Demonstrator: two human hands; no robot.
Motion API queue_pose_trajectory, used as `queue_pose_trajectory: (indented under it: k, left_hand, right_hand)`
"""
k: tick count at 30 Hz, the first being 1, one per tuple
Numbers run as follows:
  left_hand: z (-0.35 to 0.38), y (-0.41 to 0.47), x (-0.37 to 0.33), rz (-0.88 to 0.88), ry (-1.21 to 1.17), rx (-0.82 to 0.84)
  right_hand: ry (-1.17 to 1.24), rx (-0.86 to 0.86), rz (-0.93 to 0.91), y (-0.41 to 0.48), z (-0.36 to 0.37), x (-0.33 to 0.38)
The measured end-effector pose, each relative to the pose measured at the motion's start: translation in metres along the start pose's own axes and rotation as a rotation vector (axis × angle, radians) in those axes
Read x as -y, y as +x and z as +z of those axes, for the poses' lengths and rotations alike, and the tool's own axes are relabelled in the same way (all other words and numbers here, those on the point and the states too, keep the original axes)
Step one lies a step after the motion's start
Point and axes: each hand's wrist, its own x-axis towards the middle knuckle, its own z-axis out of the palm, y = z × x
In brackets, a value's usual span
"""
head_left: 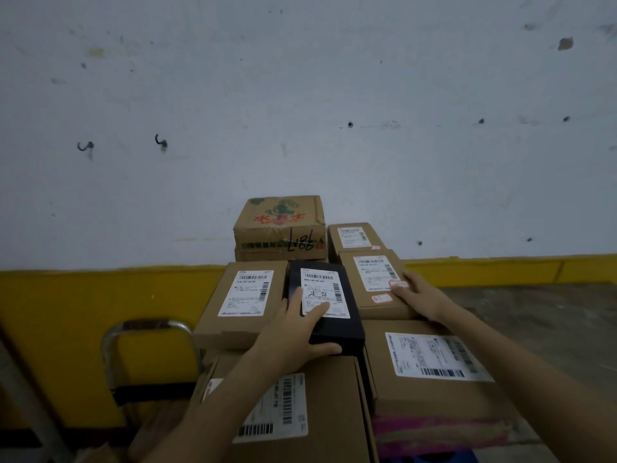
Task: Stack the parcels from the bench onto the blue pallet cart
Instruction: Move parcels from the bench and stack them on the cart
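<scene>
The left hand (297, 329) grips the slim dark navy carton with a white shipping label (337, 332). Its fingers are spread over the label and its thumb is hooked along the near end face. The forearm reaches in from the lower left with the wrist almost straight.

The right hand (415, 292) lies flat, fingers straight, on the near right corner of the brown cardboard parcel with red stickers (374, 282). It presses the parcel rather than grasping it, and the arm is stretched forward from the lower right.

The navy carton sits on top of the stack, squeezed between the stickered parcel and a brown cardboard parcel with a tall white label (240, 305).

The navy carton looks rigid, small and probably light. Its smooth skin and glossy label may slide under flat fingers, so a hold across the 2 long sides, or thumb under the near end, seems safest. The brown parcels look stiff and dry, though their corners would crush.

Below lie 2 broad brown cartons, one on the left (327, 412) and one on the right (434, 392), over a pink layer (434, 429). A blue strip (430, 457) at the bottom edge is likely the cart deck. A bent metal tube handle (147, 325) stands to the left. A printed brown box with green and red markings (280, 225) rests at the back against the white wall (300, 95).
</scene>
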Motion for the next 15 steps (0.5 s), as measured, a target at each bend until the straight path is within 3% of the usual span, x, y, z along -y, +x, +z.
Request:
queue_pose_trajectory:
  k: [9,12,15]
  left_hand:
    - [0.005,-0.001,0.003,-0.016,-0.094,-0.053]
    - [-0.002,-0.004,0.007,-0.052,-0.158,-0.029]
    - [-0.022,-0.008,0.021,-0.100,-0.227,-0.131]
  right_hand:
    - [0.003,-0.004,-0.038,-0.003,-0.005,0.002]
    - [0.034,-0.077,-0.045,-0.010,-0.022,-0.006]
    - [0.017,-0.131,-0.027,-0.021,-0.044,-0.028]
